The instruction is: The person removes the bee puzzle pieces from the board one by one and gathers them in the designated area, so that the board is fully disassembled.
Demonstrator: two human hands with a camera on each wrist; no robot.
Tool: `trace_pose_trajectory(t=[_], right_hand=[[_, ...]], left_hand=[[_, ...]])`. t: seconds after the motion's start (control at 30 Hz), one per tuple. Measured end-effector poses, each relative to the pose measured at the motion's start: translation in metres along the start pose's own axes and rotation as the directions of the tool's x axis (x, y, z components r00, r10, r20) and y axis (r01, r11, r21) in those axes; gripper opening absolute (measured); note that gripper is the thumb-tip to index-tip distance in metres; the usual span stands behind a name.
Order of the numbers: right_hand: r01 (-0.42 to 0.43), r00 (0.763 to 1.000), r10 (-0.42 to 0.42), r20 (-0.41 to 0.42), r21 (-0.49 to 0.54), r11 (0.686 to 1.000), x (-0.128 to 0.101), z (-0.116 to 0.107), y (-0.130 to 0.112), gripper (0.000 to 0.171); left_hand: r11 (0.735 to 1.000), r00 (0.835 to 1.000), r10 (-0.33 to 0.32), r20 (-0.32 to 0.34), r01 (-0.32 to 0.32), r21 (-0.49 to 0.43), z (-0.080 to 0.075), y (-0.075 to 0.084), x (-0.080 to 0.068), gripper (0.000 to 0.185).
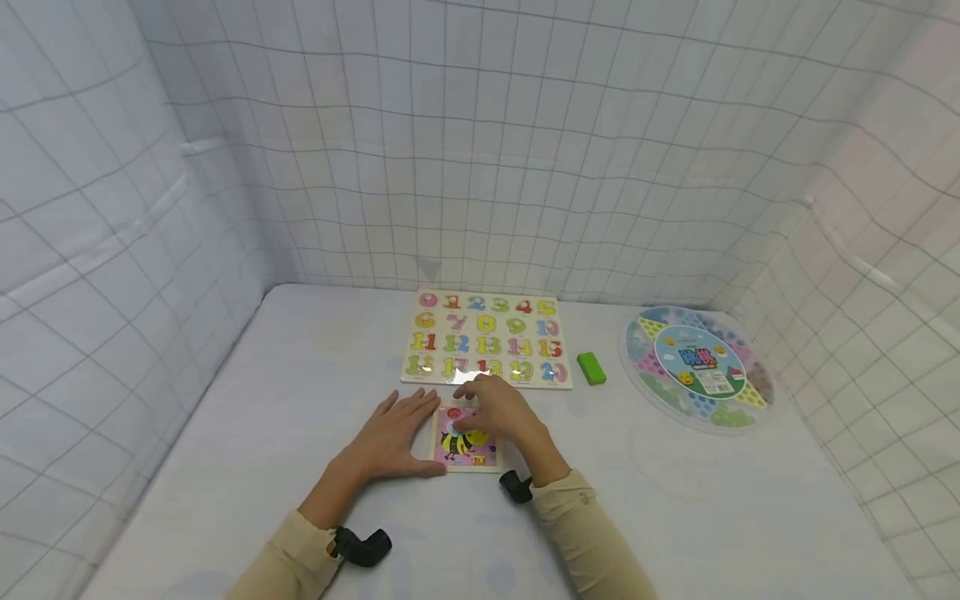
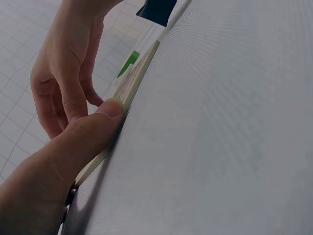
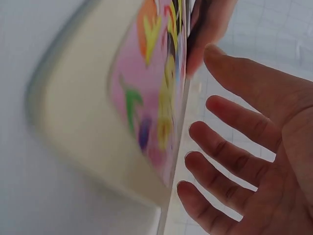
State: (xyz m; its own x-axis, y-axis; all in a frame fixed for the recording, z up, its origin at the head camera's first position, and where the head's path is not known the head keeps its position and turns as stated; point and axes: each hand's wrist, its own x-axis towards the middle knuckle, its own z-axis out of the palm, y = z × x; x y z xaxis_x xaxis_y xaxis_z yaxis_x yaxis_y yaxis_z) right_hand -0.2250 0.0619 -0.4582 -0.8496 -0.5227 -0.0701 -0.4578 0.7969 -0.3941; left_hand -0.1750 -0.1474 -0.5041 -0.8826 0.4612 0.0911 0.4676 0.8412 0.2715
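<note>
Because the small square wooden puzzle board with a pink bee picture and a pale border (image 1: 468, 448) lies loose on the white cloth-covered table (image 1: 300, 367), I take it that my left hand (image 1: 390, 437) is there to keep it from sliding. The board sits flat in front of me, between my two hands, where I suppose both can get at it easily. My left hand is spread wide, its fingers nearly straight along the board's left side, and from the left wrist I can see the thumb (image 2: 111, 107) touching the board's edge.

My right hand (image 1: 501, 408) hovers over the upper part of the bee picture, fingers apart and loosely bent, thumb well separated from them. I see nothing held in it; the right wrist view shows clear gaps between the fingers.

Beyond the bee board lies the large rectangular board of coloured numerals (image 1: 501, 335), with the bright green oblong block (image 1: 591, 368) just to its right and the round, multicoloured game disc (image 1: 697, 362) further right, all apparently set aside to leave my hands room.
</note>
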Motion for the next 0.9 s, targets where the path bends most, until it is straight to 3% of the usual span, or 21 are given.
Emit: trace_pose_trajectory(t=[0.27, 0.63, 0.9], right_hand=[[-0.007, 1.000, 0.006, 0.015, 0.034, 0.999, 0.0062, 0.0091, -0.0077, 0.041], [0.018, 1.000, -0.018, -0.020, 0.043, 0.999, 0.0063, 0.0058, -0.0085, 0.026], [-0.002, 1.000, 0.003, -0.007, 0.047, 0.999, 0.0055, 0.0064, -0.0114, 0.026]], left_hand=[[0.999, 1.000, 0.027, -0.009, -0.027, 0.038, 0.0043, -0.0022, 0.0013, 0.108], [0.999, 1.000, 0.016, -0.017, -0.015, 0.040, -0.0010, -0.0010, 0.0013, 0.107], [0.999, 1.000, 0.009, -0.009, -0.008, 0.040, 0.0015, -0.0016, -0.0007, 0.107]])
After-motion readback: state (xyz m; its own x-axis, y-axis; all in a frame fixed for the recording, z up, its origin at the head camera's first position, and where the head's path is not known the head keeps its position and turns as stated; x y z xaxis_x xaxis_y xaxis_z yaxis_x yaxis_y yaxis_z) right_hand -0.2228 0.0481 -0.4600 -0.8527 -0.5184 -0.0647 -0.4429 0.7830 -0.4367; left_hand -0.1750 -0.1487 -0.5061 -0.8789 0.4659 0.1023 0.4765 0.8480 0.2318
